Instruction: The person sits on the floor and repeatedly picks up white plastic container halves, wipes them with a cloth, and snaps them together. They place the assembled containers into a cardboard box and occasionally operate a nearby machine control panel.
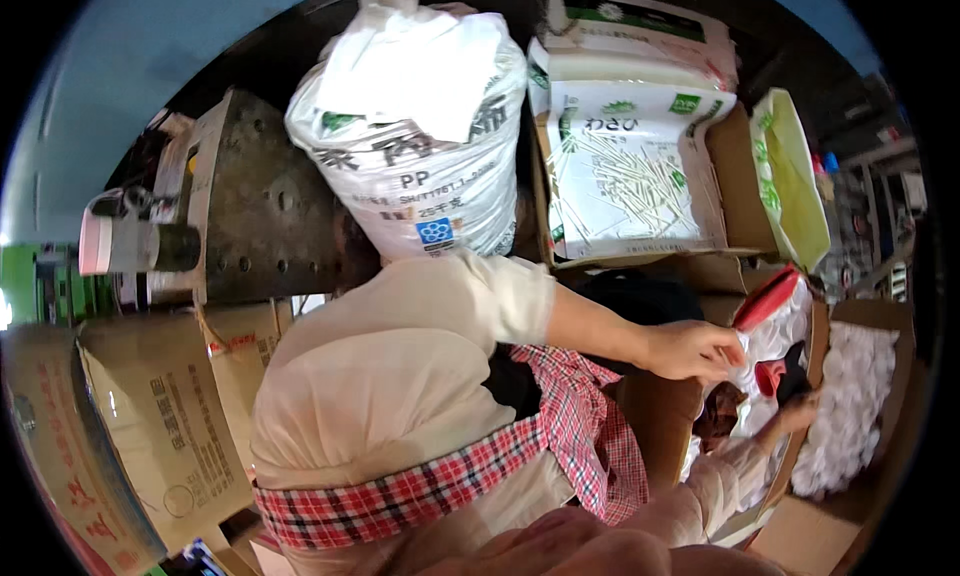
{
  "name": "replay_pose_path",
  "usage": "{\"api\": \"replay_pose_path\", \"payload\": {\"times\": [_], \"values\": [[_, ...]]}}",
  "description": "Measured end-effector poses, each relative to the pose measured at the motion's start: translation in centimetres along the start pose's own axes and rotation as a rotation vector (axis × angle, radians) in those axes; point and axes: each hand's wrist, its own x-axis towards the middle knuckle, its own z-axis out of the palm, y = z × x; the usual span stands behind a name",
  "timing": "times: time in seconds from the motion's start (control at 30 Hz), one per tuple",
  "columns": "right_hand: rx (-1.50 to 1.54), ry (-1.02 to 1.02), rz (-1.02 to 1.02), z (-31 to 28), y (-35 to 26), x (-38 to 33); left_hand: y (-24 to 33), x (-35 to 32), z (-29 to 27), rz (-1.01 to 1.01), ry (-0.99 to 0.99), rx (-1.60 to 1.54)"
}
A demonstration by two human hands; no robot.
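Observation:
My left hand (pixel 695 351) reaches over the open carton at the right. Its fingers are bent together, and whatever they may hold is too small to make out. Just beyond the fingertips lies a long red object (pixel 767 298), on whitish plastic pieces (pixel 783 324). My right hand (pixel 797 416), at the end of a beige sleeve, is at the edge of a neighbouring carton heaped with white rounded pieces (pixel 848 406); its fingers are blurred. Between the hands sit a black-and-red object (pixel 778 376) and a crumpled brown piece (pixel 716 416).
A full white woven sack (pixel 420 191) stands at the back beside a dark metal block (pixel 265 196). Right of it, a lined carton (pixel 735 191) holds many thin white sticks (pixel 640 186). Closed cartons (pixel 165 416) stand at the left. My red plaid apron (pixel 595 426) hangs beside the boxes.

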Motion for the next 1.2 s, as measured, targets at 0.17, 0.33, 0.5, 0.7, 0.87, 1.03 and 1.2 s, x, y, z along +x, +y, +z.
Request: {"api": "replay_pose_path", "payload": {"times": [0.17,0.33,0.5,0.7,0.87,1.03,1.2], "values": [[0.811,-0.314,0.08,-0.4,1.1,-1.6,-1.8,-1.8,-6.3,0.272,0.175,0.959],[0.742,-0.327,0.095,-10.2,-1.3,-8.8,-3.0,2.4,-3.7,0.263,-0.119,1.339],[0.672,-0.167,0.149,-12.4,7.1,-14.3,-6.1,5.0,0.0,0.211,-0.327,1.48],[0.329,-0.359,0.443,-16.7,21.5,-21.0,-7.0,8.2,-1.3,-0.017,-0.45,1.51],[0.258,-0.442,0.973,-20.7,24.6,-33.2,-8.1,10.5,0.3,-0.233,-0.572,1.491],[0.43,-0.705,1.468,-28.5,7.0,-49.0,-8.6,10.3,3.6,-0.43,-0.905,1.4],[0.769,-0.773,1.785,-43.1,-9.9,-46.2,-7.4,8.7,6.5,-0.479,-1.355,1.535]]}}
